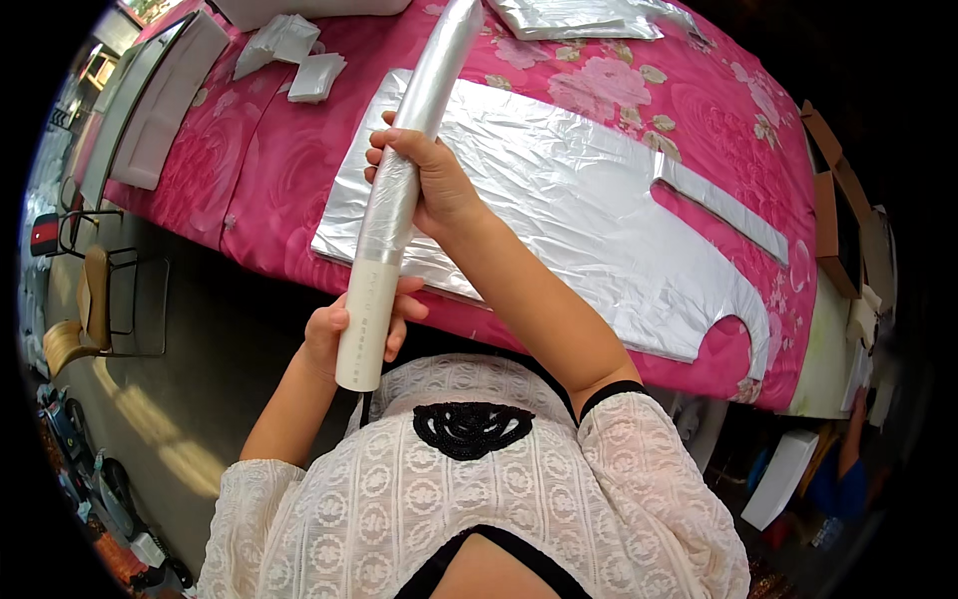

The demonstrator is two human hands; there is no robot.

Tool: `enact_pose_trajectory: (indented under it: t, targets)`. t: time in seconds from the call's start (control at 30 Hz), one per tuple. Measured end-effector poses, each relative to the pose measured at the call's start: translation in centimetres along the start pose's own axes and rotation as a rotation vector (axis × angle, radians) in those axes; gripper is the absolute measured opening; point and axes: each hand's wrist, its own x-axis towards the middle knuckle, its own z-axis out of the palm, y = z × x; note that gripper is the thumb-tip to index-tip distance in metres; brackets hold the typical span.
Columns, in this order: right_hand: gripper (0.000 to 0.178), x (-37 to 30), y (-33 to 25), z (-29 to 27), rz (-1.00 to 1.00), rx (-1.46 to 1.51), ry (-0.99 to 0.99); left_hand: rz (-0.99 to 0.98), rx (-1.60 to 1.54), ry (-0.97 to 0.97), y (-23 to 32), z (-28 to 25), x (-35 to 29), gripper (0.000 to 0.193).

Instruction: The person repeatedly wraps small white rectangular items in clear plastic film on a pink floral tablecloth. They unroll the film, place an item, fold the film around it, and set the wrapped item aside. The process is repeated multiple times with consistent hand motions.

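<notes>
A long, slim roll (384,225) of shiny translucent plastic, its lower end pale with faint print, slants up and away in front of me. My right hand (434,180) wraps round its middle. Lower down, my left hand (334,329) holds the pale end between thumb and fingers. Behind the roll, a flat stack of silvery plastic carrier bags (529,190) lies on the table, its cut-out handles toward the right. The far tip of the roll runs up to the top of the picture.
A pink flowered cloth (289,170) covers the table. Small folded white packets (317,78) and a white box (170,110) are at the left; more silvery bags (574,18) lie at the back. Cardboard boxes (838,230) stand at the right, a chair (90,299) at the left. Another person's arm (851,439) shows lower right.
</notes>
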Motion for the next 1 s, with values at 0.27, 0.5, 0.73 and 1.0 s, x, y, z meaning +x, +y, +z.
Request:
enact_pose_trajectory:
  t: [0.27,0.5,0.73,1.0]
  targets:
    - [0.067,-4.9,-5.6,-0.7,-0.168,-0.394,0.041,-0.010,0.553,0.230,-1.6,4.6,4.9,0.049]
    - [0.067,-7.0,-6.9,-2.7,-0.168,-0.450,0.019,-0.063,0.561,0.143,-1.8,5.6,6.0,0.043]
    - [0.048,-8.8,-7.5,-4.5,-0.128,-0.755,0.082,0.146,0.999,0.387,-2.1,6.1,7.0,0.032]
    - [0.032,-10.7,-8.2,-5.2,-0.028,-0.679,0.044,0.110,0.826,0.360,-2.2,5.9,6.8,0.039]
